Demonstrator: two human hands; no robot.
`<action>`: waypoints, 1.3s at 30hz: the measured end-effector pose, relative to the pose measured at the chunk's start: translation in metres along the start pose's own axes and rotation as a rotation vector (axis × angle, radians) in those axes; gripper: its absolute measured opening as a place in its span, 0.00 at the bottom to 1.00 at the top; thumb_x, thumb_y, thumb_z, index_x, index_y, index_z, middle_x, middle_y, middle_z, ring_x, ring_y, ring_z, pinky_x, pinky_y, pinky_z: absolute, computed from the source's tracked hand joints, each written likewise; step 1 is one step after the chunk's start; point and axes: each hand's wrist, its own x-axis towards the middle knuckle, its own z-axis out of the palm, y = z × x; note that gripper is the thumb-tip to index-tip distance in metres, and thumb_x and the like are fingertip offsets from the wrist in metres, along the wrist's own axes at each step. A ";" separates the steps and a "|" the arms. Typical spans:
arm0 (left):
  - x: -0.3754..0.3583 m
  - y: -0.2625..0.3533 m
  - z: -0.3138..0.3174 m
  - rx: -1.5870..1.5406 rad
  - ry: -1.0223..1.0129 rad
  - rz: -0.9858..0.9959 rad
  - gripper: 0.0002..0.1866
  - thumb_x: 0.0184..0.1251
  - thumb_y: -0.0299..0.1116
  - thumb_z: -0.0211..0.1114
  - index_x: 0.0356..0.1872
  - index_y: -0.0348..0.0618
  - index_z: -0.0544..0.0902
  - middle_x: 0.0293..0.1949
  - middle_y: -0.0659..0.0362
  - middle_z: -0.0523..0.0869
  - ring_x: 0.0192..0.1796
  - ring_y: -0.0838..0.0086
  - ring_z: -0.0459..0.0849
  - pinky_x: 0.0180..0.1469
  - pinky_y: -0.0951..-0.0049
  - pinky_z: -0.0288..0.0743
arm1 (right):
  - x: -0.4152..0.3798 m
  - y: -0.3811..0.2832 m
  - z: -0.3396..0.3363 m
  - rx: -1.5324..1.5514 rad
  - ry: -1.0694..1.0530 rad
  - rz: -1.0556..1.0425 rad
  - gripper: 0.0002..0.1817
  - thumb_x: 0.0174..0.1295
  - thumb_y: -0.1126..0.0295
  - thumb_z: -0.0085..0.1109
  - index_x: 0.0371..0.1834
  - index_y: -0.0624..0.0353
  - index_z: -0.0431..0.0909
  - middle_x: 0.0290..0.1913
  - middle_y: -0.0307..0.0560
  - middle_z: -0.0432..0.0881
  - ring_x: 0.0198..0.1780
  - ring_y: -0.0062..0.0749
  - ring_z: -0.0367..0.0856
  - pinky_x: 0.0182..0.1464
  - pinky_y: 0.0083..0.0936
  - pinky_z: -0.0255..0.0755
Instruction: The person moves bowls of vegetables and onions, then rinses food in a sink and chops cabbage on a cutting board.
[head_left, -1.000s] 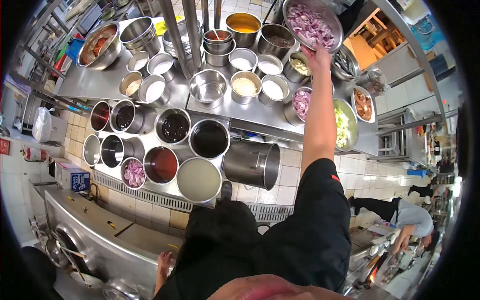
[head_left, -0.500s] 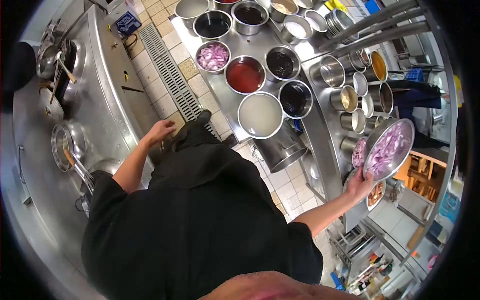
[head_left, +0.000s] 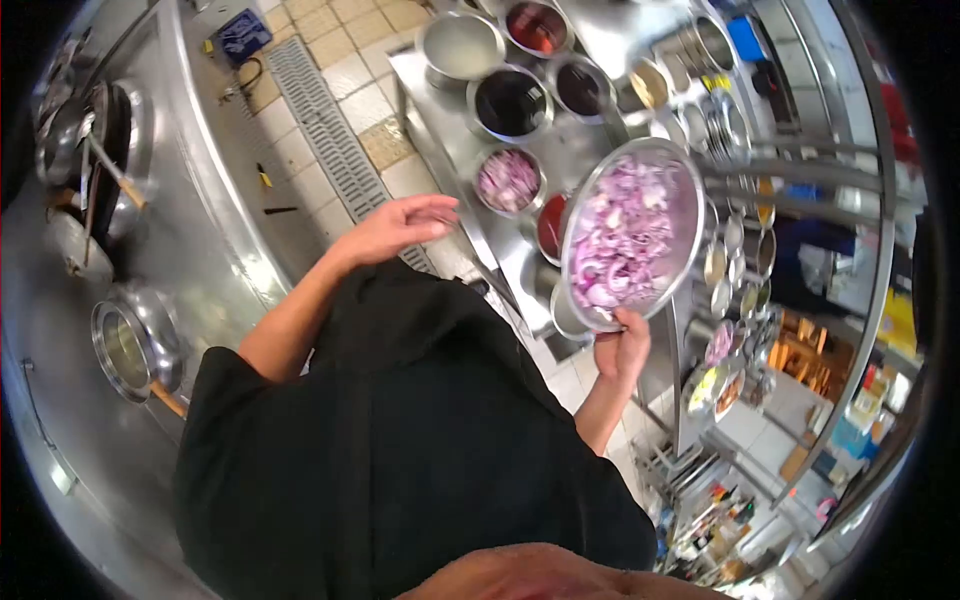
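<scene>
My right hand point(head_left: 622, 352) grips the rim of a wide metal bowl point(head_left: 688, 190) heaped with chopped red onion point(head_left: 625, 235). The bowl is tilted toward me and hangs over the steel counter, covering part of a pot of red liquid point(head_left: 551, 228). Held out in the air with its fingers extended, my left hand point(head_left: 402, 228) touches nothing. Just beyond it on the counter stands a smaller pot of sliced red onion point(head_left: 509, 182).
Pots of dark liquid point(head_left: 511, 103) and a pot of cloudy liquid point(head_left: 460, 47) stand on the counter point(head_left: 440, 110). On the left is a steel cooking range point(head_left: 200, 210) with a lidless pot point(head_left: 125, 350) and woks. A floor drain point(head_left: 330, 130) runs between.
The bowl of onion has swung from the right side to the middle, over the counter pots. My left hand has risen forward and to the right. The view has shifted.
</scene>
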 end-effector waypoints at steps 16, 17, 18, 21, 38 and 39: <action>-0.048 0.095 -0.206 -0.555 0.869 0.256 0.31 0.50 0.23 0.61 0.61 0.28 0.75 0.51 0.51 0.85 0.51 0.63 0.86 0.55 0.62 0.80 | 0.113 0.158 0.424 -0.517 -0.788 0.428 0.21 0.65 0.71 0.55 0.59 0.69 0.74 0.49 0.56 0.86 0.45 0.43 0.88 0.42 0.41 0.86; -0.046 0.090 -0.226 -0.582 0.885 0.237 0.31 0.49 0.22 0.61 0.61 0.30 0.75 0.51 0.52 0.85 0.50 0.63 0.85 0.54 0.62 0.81 | 0.119 0.157 0.447 -0.529 -0.851 0.458 0.21 0.68 0.67 0.58 0.61 0.66 0.73 0.51 0.54 0.86 0.47 0.40 0.88 0.45 0.38 0.85; -0.045 0.093 -0.246 -0.607 0.898 0.217 0.32 0.49 0.22 0.61 0.62 0.32 0.75 0.50 0.53 0.85 0.50 0.64 0.85 0.54 0.62 0.81 | 0.130 0.162 0.466 -0.545 -0.907 0.467 0.23 0.70 0.61 0.58 0.62 0.65 0.72 0.49 0.52 0.86 0.44 0.36 0.88 0.43 0.36 0.84; -0.037 0.126 -0.291 -0.662 0.999 0.287 0.31 0.49 0.20 0.60 0.60 0.30 0.74 0.50 0.52 0.85 0.48 0.64 0.85 0.52 0.65 0.81 | 0.162 0.175 0.524 -0.556 -0.980 0.458 0.24 0.73 0.59 0.56 0.65 0.62 0.69 0.47 0.49 0.86 0.40 0.33 0.88 0.42 0.31 0.84; 0.001 0.236 -0.623 -0.789 1.024 0.262 0.29 0.56 0.18 0.55 0.64 0.25 0.70 0.56 0.45 0.82 0.57 0.57 0.83 0.62 0.54 0.78 | 0.325 0.232 0.863 -1.137 -1.028 -0.691 0.25 0.58 0.70 0.66 0.61 0.63 0.77 0.53 0.55 0.81 0.53 0.43 0.80 0.56 0.32 0.74; 0.012 0.252 -0.639 -0.783 0.986 0.323 0.28 0.56 0.18 0.55 0.62 0.25 0.71 0.55 0.46 0.82 0.56 0.57 0.84 0.62 0.55 0.78 | 0.328 0.240 0.883 -1.006 -1.030 -0.549 0.29 0.57 0.72 0.67 0.64 0.63 0.75 0.57 0.58 0.79 0.56 0.46 0.79 0.58 0.34 0.73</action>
